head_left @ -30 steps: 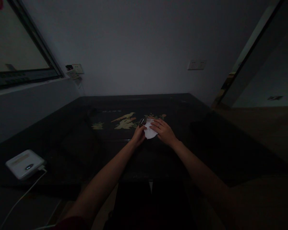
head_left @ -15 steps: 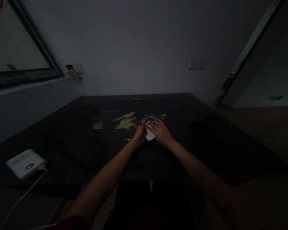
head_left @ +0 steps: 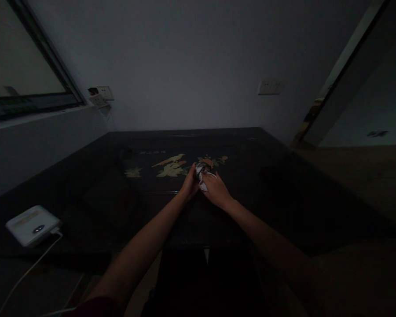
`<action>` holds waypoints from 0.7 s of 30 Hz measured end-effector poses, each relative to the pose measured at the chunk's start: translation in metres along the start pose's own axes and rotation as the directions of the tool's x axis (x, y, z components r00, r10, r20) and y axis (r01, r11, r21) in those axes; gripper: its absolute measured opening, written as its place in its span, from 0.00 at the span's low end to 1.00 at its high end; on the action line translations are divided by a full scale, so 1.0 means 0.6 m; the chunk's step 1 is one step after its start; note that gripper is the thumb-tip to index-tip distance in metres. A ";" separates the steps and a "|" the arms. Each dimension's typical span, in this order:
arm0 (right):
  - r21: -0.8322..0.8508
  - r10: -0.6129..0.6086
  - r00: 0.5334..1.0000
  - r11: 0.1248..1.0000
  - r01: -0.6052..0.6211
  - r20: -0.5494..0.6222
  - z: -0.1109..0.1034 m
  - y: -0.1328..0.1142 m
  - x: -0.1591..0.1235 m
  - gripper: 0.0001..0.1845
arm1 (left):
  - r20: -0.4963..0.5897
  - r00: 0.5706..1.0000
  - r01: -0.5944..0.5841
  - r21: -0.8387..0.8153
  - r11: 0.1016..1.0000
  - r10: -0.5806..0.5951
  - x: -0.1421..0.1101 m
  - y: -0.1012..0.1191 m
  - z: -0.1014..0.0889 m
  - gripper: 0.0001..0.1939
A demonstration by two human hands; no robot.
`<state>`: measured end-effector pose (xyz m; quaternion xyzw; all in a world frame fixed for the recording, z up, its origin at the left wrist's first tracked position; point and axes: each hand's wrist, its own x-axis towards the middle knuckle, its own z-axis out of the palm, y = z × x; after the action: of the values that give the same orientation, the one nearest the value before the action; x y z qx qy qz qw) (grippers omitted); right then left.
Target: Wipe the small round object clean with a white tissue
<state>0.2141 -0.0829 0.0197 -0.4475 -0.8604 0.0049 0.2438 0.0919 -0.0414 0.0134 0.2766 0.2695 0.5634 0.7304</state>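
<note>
Over the middle of the dark table, my left hand [head_left: 189, 184] is closed around the left side of a small, dark, shiny object [head_left: 200, 168]. Dim light and my fingers hide what kind of thing it is. My right hand [head_left: 217, 190] presses a white tissue [head_left: 203, 186] against that object from the right. Part of the tissue is bunched under the right fingers, and its lower edge shows between the two hands.
The black table [head_left: 171, 215] carries an inlaid picture of a bird and flowers [head_left: 171, 166]. A white box-shaped device [head_left: 34, 225] with a white cable [head_left: 33, 268] lies at its left. Wall sockets [head_left: 269, 87] are behind, a window [head_left: 23, 57] at upper left.
My right hand has shifted slightly left and down over the tissue, which is now more bunched and less spread out below. More of the shiny object shows above the fingers.
</note>
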 end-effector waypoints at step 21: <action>0.134 -0.110 0.993 0.986 0.105 0.038 0.010 0.000 -0.001 0.22 | -0.081 0.991 -0.107 0.054 0.993 0.111 0.010 0.004 -0.006 0.24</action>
<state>0.2121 -0.0824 0.0141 -0.3832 -0.8864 0.0584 0.2532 0.0887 -0.0349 0.0122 0.2852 0.2983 0.6066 0.6795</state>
